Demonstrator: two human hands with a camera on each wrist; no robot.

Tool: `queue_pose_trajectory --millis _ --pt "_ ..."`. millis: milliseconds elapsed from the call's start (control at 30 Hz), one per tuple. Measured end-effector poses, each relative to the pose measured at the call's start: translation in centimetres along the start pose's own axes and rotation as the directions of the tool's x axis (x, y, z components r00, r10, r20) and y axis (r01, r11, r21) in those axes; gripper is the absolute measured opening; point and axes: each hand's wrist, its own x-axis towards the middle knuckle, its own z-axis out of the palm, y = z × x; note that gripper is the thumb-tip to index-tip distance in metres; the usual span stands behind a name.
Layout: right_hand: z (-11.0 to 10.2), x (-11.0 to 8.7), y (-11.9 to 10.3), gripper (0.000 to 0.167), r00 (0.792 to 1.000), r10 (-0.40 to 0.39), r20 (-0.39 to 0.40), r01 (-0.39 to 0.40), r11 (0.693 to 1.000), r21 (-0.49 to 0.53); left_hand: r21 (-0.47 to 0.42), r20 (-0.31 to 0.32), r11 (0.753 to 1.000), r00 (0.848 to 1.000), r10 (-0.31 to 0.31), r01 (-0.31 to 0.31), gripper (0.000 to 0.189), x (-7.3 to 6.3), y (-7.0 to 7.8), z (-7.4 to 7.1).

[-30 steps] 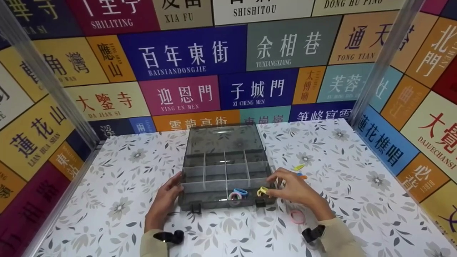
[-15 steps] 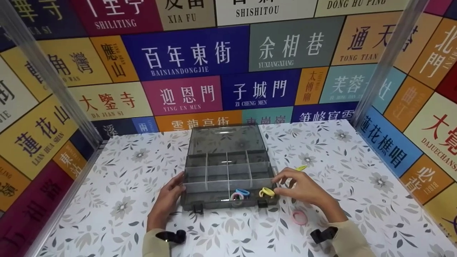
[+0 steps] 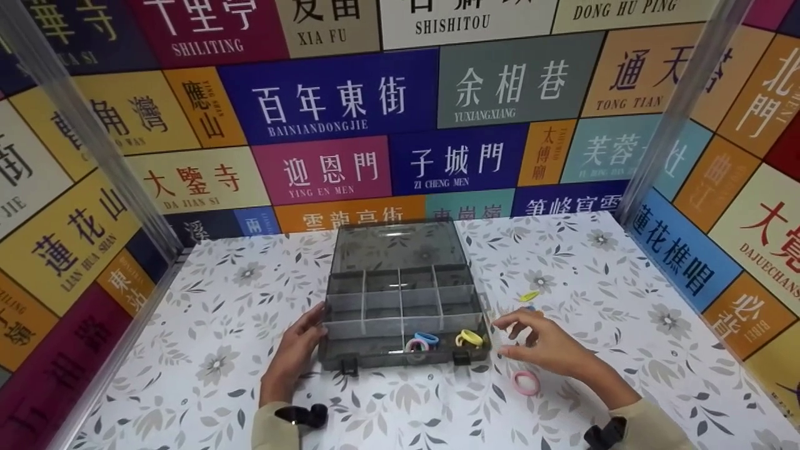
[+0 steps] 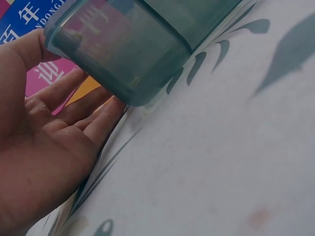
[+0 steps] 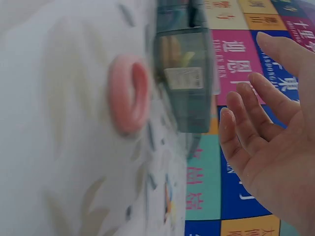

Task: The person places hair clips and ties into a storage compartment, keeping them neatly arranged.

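Observation:
A dark see-through compartment box (image 3: pixel 400 358) stands with its lid (image 3: pixel 400 245) raised at the back. My left hand (image 3: pixel 297 350) rests at its left side; in the left wrist view the thumb (image 4: pixel 37 46) lies at the rim, the other fingers fairly straight along the end wall. Yellow (image 3: pixel 469 338), blue (image 3: pixel 427 338) and pink (image 3: pixel 417 343) hair ties lie in the front right compartment. Just right of the box, my right hand (image 3: pixel 550 344) holds nothing, its fingers loosely bent. Another pink hair tie (image 3: pixel 525 382) lies on the table below that hand.
Beyond the right hand lies a yellow-green clip-like piece (image 3: pixel 529 295), with a small blue thing (image 3: pixel 530 307) partly hidden by the hand. A floral-patterned cover (image 3: pixel 212 312) spreads over the table. Sign-printed walls (image 3: pixel 337 94) enclose the back and sides.
My right hand has let go of the yellow hair tie and moved right, out of the box. The yellow hair tie now lies in the front right compartment. My left hand stays at the box.

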Motion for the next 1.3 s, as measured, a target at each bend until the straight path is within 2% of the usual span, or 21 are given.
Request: queue_pose_trajectory --millis 133,233,367,500,767,900,1033,1133,1300 --pt "-0.6 -0.9 1.1 0.043 0.999 0.038 0.031 -0.040 0.998 0.043 -0.001 -0.006 1.000 1.000 -0.004 0.004 0.057 0.2 0.1 0.0" --pt "-1.2 -1.5 1.9 0.047 0.993 0.076 0.085 -0.084 0.992 0.093 -0.021 0.008 1.000 1.000 -0.004 0.005 0.057 0.3 0.2 0.0" --pt "-1.8 -2.1 2.6 0.050 0.973 0.130 0.189 -0.157 0.979 0.132 -0.031 0.015 0.999 1.000 -0.012 0.012 0.057 0.2 0.4 0.1" --pt "-2.1 -2.3 3.1 0.053 0.950 0.154 0.271 -0.188 0.977 0.104 -0.012 0.005 0.999 1.000 -0.031 0.031 0.058 0.2 0.4 0.1" --pt "-2.2 -2.3 3.4 0.057 0.933 0.096 0.347 -0.119 0.992 0.043 0.003 -0.005 0.999 0.999 -0.050 0.050 0.058 0.1 0.4 0.1" --pt "-2.0 -2.2 3.3 0.056 0.926 0.109 0.362 -0.109 0.994 -0.020 0.012 -0.009 0.999 0.999 -0.040 0.040 0.057 0.1 0.3 0.1" --pt "-1.8 -2.2 3.2 0.047 0.921 0.132 0.365 -0.111 0.991 -0.079 0.016 -0.006 1.000 1.000 -0.018 0.018 0.057 0.0 0.1 0.1" --pt "-1.6 -2.2 3.2 0.039 0.924 0.130 0.361 -0.105 0.991 -0.086 0.024 -0.008 1.000 1.000 -0.011 0.011 0.057 0.0 0.0 0.1" --pt "-1.2 -2.3 3.2 0.031 0.939 0.091 0.333 -0.066 0.994 -0.087 0.027 -0.011 0.999 1.000 -0.018 0.018 0.058 -0.1 0.0 0.2"
